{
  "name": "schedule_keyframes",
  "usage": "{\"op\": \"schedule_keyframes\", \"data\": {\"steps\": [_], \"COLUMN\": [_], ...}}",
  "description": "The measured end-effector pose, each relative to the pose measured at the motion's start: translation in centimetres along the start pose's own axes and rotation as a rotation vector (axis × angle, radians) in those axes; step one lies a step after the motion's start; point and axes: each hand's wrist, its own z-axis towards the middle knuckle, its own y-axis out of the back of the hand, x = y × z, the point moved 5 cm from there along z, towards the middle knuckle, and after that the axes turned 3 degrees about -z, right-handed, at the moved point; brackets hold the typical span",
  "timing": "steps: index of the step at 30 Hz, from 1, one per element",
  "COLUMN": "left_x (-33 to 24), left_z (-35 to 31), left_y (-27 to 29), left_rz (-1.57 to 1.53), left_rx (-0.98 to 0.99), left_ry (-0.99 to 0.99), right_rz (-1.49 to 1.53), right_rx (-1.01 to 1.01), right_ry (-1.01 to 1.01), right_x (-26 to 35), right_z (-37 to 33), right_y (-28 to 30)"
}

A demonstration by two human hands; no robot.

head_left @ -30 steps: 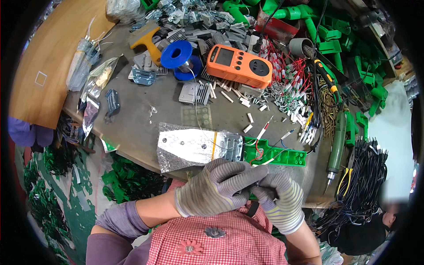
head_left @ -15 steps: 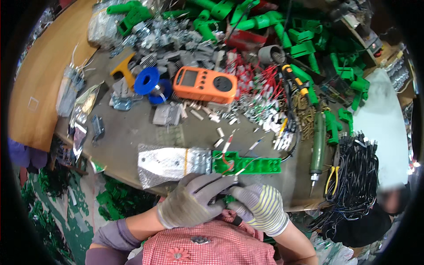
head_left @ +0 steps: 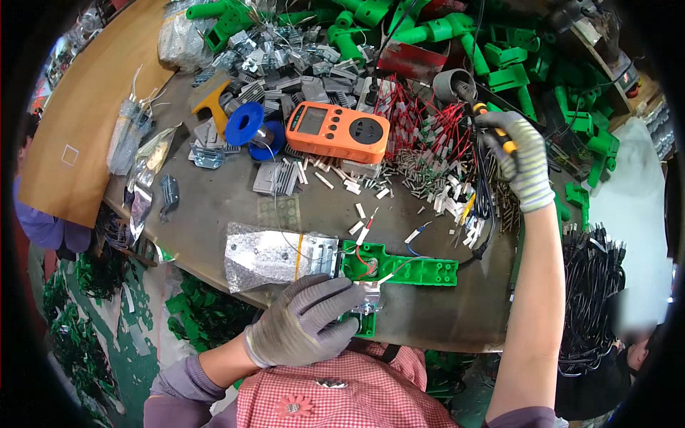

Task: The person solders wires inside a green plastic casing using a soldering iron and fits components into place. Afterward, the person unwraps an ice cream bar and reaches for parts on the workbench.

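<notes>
Green plastic housing (head_left: 410,269) with loose red and white wires lies at the near edge of the grey workbench (head_left: 228,214), beside a silver foil bag (head_left: 267,257). Left hand (head_left: 307,321), gloved, pinches its small metal part, likely to steady it, while the right hand (head_left: 521,160) grips a yellow-handled tool (head_left: 492,128) among scattered wire pieces

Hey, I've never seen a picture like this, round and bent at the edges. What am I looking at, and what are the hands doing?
A wide fisheye camera on a person's head looks down at a cluttered workbench, so straight edges bend. Both hands wear knit gloves. The left hand presses on a small metal part beside a flat green plastic housing at the near edge. The right hand reaches far out, its grip closed on a yellow-and-black handled tool. Nearby lie an orange socket meter, a blue solder spool and red-wired parts.
</notes>
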Motion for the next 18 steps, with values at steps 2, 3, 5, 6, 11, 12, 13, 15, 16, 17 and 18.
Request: {"op": "schedule_keyframes", "data": {"steps": [2, 3, 5, 6, 11, 12, 13, 15, 16, 17, 18], "left_x": [0.3, 0.4, 0.9, 1.1, 3.8, 4.5, 4.8, 5.1, 5.2, 5.2, 5.2], "left_z": [-0.4, -0.6, -1.4, -1.6, 2.8, 3.3, 3.1, 2.3, 2.0, 1.5, 0.8], "left_y": [0.2, 0.8, 1.6, 2.2, 4.8, 4.6, 4.6, 4.5, 4.1, 4.4, 4.8], "left_rz": [-0.027, -0.089, -0.252, -0.248, 0.174, 0.245, 0.250, 0.190, 0.186, 0.081, -0.025], "left_rx": [-0.016, -0.062, -0.210, -0.207, -0.219, -0.133, -0.131, -0.186, -0.179, -0.342, -0.505], "left_ry": [0.010, 0.019, 0.021, 0.034, 0.432, 0.434, 0.442, 0.345, 0.348, 0.347, 0.344], "right_rz": [-0.406, -0.348, -0.192, -0.090, 0.090, 0.211, 0.582, 0.699, 0.746, 0.682, 0.771], "right_rx": [-0.220, -0.302, -0.493, -0.595, -0.995, -1.034, -0.824, -0.766, -0.602, -0.858, -0.735], "right_ry": [0.383, 0.339, 0.286, 0.275, 0.046, 0.021, -0.027, -0.102, -0.112, -0.227, -0.282], "right_x": [4.9, 5.7, 6.7, 7.0, 7.2, 6.5, 5.9, 5.0, 5.2, 5.1, 4.4], "right_z": [-1.6, -2.4, -4.4, -5.5, -11.6, -12.4, -12.7, -12.5, -12.2, -12.3, -12.5], "right_y": [-0.1, 0.2, 1.0, 1.2, 3.0, 2.7, 1.4, -0.4, -1.4, -2.9, -3.4]}}
